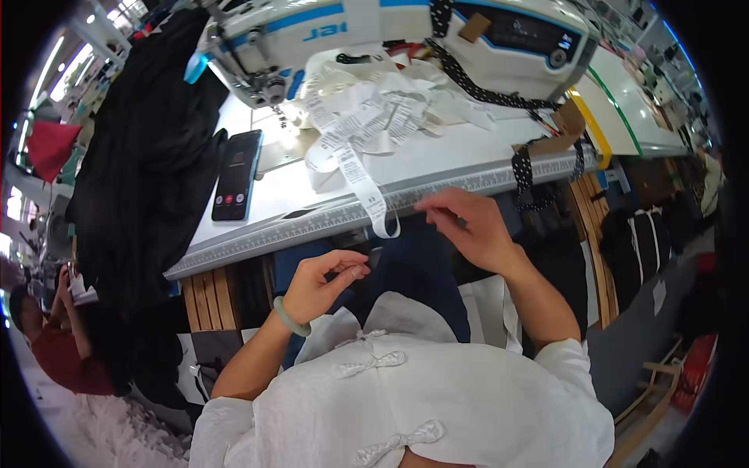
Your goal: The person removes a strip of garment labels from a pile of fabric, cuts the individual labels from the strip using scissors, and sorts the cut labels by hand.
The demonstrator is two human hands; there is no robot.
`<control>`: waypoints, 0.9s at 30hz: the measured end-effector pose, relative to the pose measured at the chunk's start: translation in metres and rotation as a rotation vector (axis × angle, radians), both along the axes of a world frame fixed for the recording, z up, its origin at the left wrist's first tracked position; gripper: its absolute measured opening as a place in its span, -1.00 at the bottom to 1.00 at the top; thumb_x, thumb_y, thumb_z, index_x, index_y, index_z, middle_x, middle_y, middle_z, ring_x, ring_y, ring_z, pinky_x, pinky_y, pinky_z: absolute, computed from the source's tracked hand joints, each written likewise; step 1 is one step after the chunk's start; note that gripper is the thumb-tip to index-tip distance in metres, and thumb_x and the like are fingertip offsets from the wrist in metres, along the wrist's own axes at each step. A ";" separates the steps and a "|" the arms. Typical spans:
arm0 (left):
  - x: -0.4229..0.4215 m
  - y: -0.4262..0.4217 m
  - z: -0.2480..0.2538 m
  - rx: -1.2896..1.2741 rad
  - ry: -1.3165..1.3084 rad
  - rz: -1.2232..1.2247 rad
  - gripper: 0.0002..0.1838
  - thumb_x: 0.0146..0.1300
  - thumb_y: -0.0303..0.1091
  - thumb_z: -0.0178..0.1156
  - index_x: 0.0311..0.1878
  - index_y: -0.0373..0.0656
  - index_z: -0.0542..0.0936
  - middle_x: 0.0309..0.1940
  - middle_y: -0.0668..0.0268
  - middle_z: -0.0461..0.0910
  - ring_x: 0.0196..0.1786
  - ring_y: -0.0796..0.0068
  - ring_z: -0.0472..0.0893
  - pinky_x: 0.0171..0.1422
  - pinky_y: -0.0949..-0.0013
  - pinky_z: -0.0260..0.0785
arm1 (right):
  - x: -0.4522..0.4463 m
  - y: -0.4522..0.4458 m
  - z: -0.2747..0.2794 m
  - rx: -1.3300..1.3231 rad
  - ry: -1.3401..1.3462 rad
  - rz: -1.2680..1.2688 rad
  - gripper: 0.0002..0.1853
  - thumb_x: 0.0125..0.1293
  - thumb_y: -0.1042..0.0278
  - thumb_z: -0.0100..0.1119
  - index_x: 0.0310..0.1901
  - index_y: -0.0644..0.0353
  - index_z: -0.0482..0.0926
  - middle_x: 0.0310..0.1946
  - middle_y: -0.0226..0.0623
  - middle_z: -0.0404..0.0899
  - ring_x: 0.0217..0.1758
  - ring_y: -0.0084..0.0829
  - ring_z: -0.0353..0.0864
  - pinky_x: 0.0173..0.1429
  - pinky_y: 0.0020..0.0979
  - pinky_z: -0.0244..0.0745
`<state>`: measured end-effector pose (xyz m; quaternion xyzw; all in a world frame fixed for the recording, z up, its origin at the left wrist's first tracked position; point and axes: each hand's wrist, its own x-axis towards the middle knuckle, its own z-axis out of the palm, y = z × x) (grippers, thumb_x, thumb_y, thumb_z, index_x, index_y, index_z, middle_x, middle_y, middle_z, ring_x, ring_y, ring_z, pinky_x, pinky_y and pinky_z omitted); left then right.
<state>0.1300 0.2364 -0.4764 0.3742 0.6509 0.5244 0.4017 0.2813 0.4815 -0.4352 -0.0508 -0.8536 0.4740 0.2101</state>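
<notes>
My left hand (320,282), with a pale bangle (290,318) at its wrist, is over my lap, thumb and fingers drawn together. By its fingertips is a small greyish piece (375,256), too blurred to name. My right hand (474,228) is near the table's front edge, its fingers curled in a pinch; anything between them is too small to see. Between my hands, a printed white label strip (363,187) hangs in a loop over the edge. It trails from a heap of white label tape (390,109) beneath the sewing machine (374,22).
A phone (236,175) lies on the table left of the labels. Black fabric (144,156) drapes over the left end. Ruler tape (289,228) lines the front edge. Polka-dot ribbon (484,87) and a cardboard piece (568,125) are at right. Another person (66,351) is far left.
</notes>
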 end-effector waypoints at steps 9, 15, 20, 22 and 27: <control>-0.030 -0.029 0.014 0.155 0.113 0.153 -0.82 0.35 -0.59 0.16 -0.01 -0.35 0.62 -0.24 0.18 0.72 -0.15 0.50 0.70 -0.04 0.49 0.53 | -0.101 0.008 0.029 0.170 0.177 -0.150 -0.71 0.25 0.62 0.15 0.01 0.20 0.59 -0.35 -0.32 0.49 -0.45 -0.51 0.43 -0.33 -0.49 0.38; -0.055 -0.038 0.026 0.239 0.219 0.154 -0.80 0.28 -0.64 0.21 -0.05 -0.29 0.65 -0.32 0.21 0.71 -0.25 0.47 0.71 -0.19 0.50 0.51 | -0.129 0.005 0.025 0.189 0.101 -0.255 -0.66 0.20 0.65 0.15 0.02 0.20 0.60 -0.39 -0.34 0.40 -0.48 -0.51 0.37 -0.35 -0.48 0.34; -0.076 -0.024 0.032 0.359 0.408 0.210 -0.76 0.18 -0.71 0.24 -0.09 -0.28 0.65 -0.37 0.22 0.67 -0.33 0.42 0.66 -0.25 0.46 0.47 | -0.137 -0.006 0.021 0.252 0.092 -0.274 -0.69 0.20 0.63 0.16 -0.01 0.19 0.61 -0.35 -0.28 0.50 -0.46 -0.44 0.47 -0.37 -0.44 0.38; -0.077 -0.018 0.035 0.350 0.452 0.242 -0.75 0.15 -0.72 0.25 -0.10 -0.28 0.64 -0.34 0.20 0.67 -0.30 0.39 0.65 -0.23 0.44 0.47 | -0.137 -0.005 0.011 0.272 0.097 -0.280 -0.72 0.21 0.62 0.17 -0.04 0.19 0.62 -0.37 -0.27 0.54 -0.46 -0.41 0.51 -0.38 -0.41 0.40; -0.076 0.003 0.047 0.369 0.628 0.306 -0.77 0.17 -0.72 0.24 -0.11 -0.29 0.61 -0.24 0.17 0.65 -0.22 0.43 0.62 -0.20 0.49 0.44 | -0.135 0.004 -0.001 0.339 0.150 -0.251 -0.81 0.21 0.61 0.21 -0.13 0.21 0.64 -0.45 -0.30 0.56 -0.50 -0.36 0.52 -0.40 -0.41 0.40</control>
